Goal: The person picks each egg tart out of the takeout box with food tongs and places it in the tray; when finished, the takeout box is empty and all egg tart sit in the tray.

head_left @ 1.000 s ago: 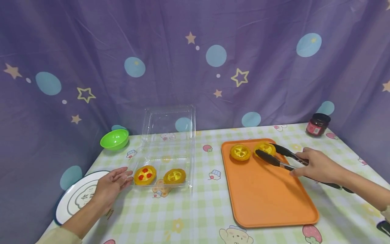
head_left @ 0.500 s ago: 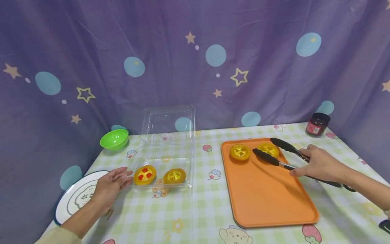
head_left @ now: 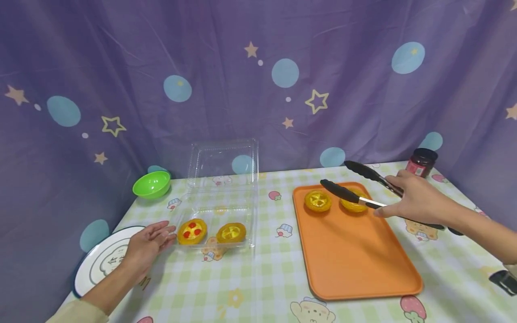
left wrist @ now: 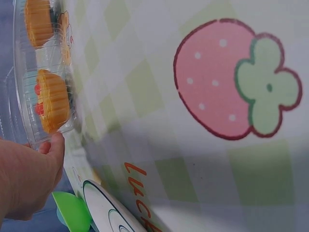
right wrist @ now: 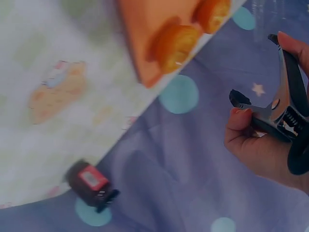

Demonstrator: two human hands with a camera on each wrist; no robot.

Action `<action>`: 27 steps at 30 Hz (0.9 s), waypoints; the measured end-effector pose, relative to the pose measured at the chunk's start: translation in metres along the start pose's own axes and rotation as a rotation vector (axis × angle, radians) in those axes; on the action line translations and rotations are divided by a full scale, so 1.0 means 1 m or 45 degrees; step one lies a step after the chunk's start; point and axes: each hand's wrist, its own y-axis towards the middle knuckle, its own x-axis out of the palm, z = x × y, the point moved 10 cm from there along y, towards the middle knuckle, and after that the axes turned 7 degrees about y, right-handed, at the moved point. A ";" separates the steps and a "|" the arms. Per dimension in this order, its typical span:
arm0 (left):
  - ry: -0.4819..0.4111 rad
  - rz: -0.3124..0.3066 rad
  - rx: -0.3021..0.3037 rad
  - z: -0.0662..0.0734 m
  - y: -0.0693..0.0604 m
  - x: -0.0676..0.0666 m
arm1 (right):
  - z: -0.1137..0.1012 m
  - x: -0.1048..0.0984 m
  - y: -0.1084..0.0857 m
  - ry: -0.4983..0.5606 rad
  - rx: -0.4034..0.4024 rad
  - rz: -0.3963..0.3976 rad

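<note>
My right hand (head_left: 420,199) grips black-tipped metal tongs (head_left: 371,203), held above the far end of an orange tray (head_left: 355,260). The tongs' tips are spread apart with nothing between them. Two egg tarts lie on the tray: the left tart (head_left: 317,201) shows whole, while one arm of the tongs partly covers the right tart (head_left: 350,204). My left hand (head_left: 147,246), fingers loosely extended, is at the left edge of a clear plastic box (head_left: 251,224) with its lid up. Inside the box sit a red-dotted tart (head_left: 192,232) and a plain yellow tart (head_left: 231,233).
A white plate (head_left: 90,269) lies partly under my left forearm. Behind it stands a green bowl (head_left: 152,185). A dark jar (head_left: 421,163) with a red label stands at the far right corner. Purple curtains (head_left: 226,67) close off the back and sides.
My right hand has raised the tongs off the right tart and up to the left, with their tips wider apart. That tart stays on the tray. My left hand has not moved.
</note>
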 end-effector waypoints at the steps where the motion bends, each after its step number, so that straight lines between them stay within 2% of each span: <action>1: -0.002 0.001 0.001 0.000 0.000 0.000 | -0.004 -0.002 0.002 -0.002 0.003 -0.002; 7: -0.012 0.007 0.002 0.002 -0.001 0.000 | -0.031 -0.008 0.014 0.018 0.023 -0.037; 11: -0.015 -0.003 0.012 0.001 0.000 0.001 | -0.054 -0.002 0.019 0.061 -0.023 -0.063; 17: -0.004 -0.012 0.028 0.001 0.001 0.002 | -0.085 0.013 0.026 0.141 -0.125 -0.110; 27: -0.001 0.001 0.008 0.000 0.000 0.000 | -0.143 0.054 0.049 0.235 -0.252 -0.242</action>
